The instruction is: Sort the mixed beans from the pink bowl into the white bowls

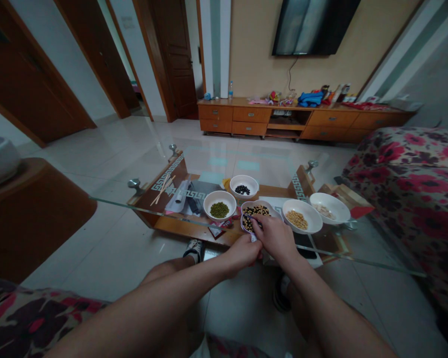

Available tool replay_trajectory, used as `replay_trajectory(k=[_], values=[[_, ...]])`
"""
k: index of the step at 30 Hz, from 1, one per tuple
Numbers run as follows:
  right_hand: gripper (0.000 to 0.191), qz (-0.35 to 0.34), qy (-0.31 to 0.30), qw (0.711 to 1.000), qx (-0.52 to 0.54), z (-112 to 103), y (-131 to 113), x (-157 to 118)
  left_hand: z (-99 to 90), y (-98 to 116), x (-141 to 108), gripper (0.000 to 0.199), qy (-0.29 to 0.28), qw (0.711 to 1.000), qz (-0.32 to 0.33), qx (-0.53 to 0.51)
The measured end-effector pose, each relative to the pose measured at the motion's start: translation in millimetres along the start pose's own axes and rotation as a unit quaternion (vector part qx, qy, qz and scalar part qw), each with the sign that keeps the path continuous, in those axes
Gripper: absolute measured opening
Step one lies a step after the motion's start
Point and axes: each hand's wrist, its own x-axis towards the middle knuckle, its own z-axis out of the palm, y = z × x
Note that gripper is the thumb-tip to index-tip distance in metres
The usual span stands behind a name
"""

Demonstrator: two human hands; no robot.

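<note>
A pale, lobed dish [277, 213] near the table's front edge holds mixed black and yellow beans. My left hand [245, 252] is closed around the short handle at its near side. Over the dish's front is my right hand [275, 237], with its fingers pinched together near the beans; a thin dark purplish thing shows at the fingertips, too small to name. To the left stands a white bowl of green beans [219, 210], and behind it a bowl of black beans [242, 190]. On the right are a bowl of yellow beans [297, 219] and a bowl with pale pieces [325, 212].
The bowls stand on a glass table [115, 200] with a wooden shelf below. Chopsticks [163, 190] lie at the left. A flowered sofa [414, 174] is at the right, and a long wooden cabinet [251, 115] with clutter stands against the far wall.
</note>
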Motion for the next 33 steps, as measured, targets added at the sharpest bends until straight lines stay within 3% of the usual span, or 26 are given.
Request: replay_trajectory(k=[33], values=[[0.034,0.005,0.002,1.000,0.002,1.2,0.5,-0.6,-0.8,-1.4,0.3,0.016,0.001,1.000,0.004,0.006]])
